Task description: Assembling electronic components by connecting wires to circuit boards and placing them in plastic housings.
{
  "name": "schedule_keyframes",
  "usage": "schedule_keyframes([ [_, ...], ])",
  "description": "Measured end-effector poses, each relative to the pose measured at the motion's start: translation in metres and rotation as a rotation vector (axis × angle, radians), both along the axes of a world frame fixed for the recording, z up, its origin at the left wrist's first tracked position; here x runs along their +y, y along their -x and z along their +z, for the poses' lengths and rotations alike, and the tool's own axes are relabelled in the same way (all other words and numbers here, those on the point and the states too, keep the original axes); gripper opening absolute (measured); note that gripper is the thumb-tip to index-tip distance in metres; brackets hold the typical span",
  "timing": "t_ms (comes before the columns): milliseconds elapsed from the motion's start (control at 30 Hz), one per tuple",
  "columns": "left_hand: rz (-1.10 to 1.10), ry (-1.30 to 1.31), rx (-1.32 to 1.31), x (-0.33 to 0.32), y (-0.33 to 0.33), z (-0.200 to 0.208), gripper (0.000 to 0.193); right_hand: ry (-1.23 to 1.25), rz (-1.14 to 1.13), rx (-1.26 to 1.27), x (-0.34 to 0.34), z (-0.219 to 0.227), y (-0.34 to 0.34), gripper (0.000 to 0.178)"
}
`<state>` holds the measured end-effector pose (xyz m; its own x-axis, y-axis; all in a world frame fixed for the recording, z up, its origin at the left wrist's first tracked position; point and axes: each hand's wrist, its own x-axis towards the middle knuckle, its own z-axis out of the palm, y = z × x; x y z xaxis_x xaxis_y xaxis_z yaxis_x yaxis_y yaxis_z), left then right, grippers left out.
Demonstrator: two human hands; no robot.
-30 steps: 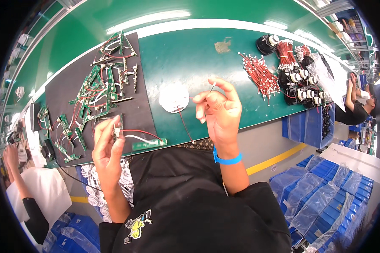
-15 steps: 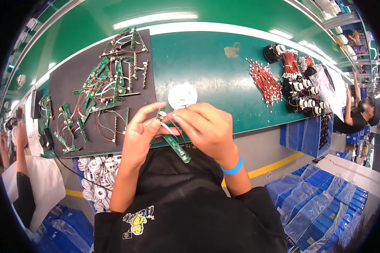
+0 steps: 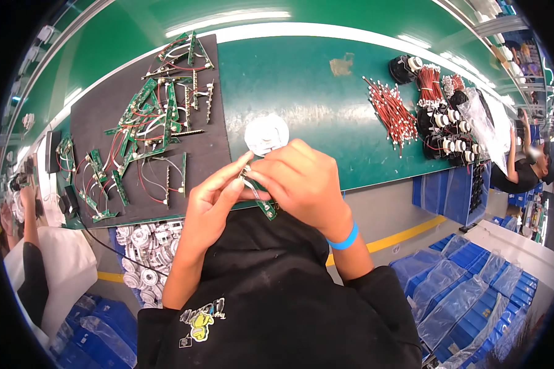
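My left hand (image 3: 210,206) is closed on a narrow green circuit board (image 3: 268,210), its thumb and fingers along the upper part. The board slants down to the right, with a white wire (image 3: 253,184) along it. My right hand (image 3: 308,187) is pinched against the board's upper end; a red wire shows at its fingers in the earlier frame, but the fingers mostly hide it now. Just beyond both hands, a white round part (image 3: 266,130) lies on the green bench.
Many wired circuit boards (image 3: 148,123) lie on a black mat (image 3: 98,80) at left. Red wires (image 3: 393,111), bundled wires (image 3: 430,86) and black-and-white round parts (image 3: 440,120) sit at right. White parts (image 3: 148,246) fill a bin below. Blue crates (image 3: 434,280) stand at lower right.
My right hand has come closer over the board and covers more of it and the red wire. The board's lower end has drawn up. The view has shifted slightly.
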<state>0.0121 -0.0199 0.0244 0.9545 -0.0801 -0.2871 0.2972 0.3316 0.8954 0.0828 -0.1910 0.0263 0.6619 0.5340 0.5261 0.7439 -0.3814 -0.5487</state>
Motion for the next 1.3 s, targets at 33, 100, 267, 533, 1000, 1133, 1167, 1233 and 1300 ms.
schedule_keyframes([
  [33, -0.002, -0.002, 0.003, 0.001, 0.0, -0.001, 0.036, -0.002, -0.002, 0.003, 0.001, 0.001, -0.001, 0.022],
  [100, -0.077, -0.02, 0.009, 0.006, 0.001, -0.002, 0.036, -0.15, -0.092, 0.175, 0.005, 0.007, -0.003, 0.026],
  [267, -0.133, -0.049, -0.025, 0.008, 0.004, -0.006, 0.036, -0.136, 0.082, 0.233, -0.002, 0.0, -0.009, 0.026],
  [533, -0.2, -0.12, -0.064, 0.008, 0.003, -0.007, 0.035, -0.059, 0.115, 0.292, -0.011, 0.001, -0.012, 0.024],
  [1000, 0.174, 0.318, 0.116, -0.001, -0.01, 0.0, 0.05, -0.501, -0.597, 0.602, -0.013, -0.037, 0.075, 0.013],
  [1133, 0.187, 0.291, 0.11, -0.007, -0.009, 0.001, 0.047, -0.733, -0.488, 0.498, -0.018, -0.042, 0.055, 0.015],
  [1167, 0.191, 0.288, 0.104, -0.01, -0.009, 0.002, 0.047, -0.631, -0.428, 0.381, -0.017, -0.041, 0.049, 0.016],
  [1233, 0.261, 0.246, 0.106, -0.014, -0.009, 0.003, 0.047, -0.532, -0.357, 0.263, -0.013, -0.035, 0.04, 0.017],
  [1300, 0.202, 0.255, 0.08, -0.014, -0.005, 0.001, 0.047, -0.708, -0.201, 0.686, -0.001, -0.031, 0.038, 0.014],
])
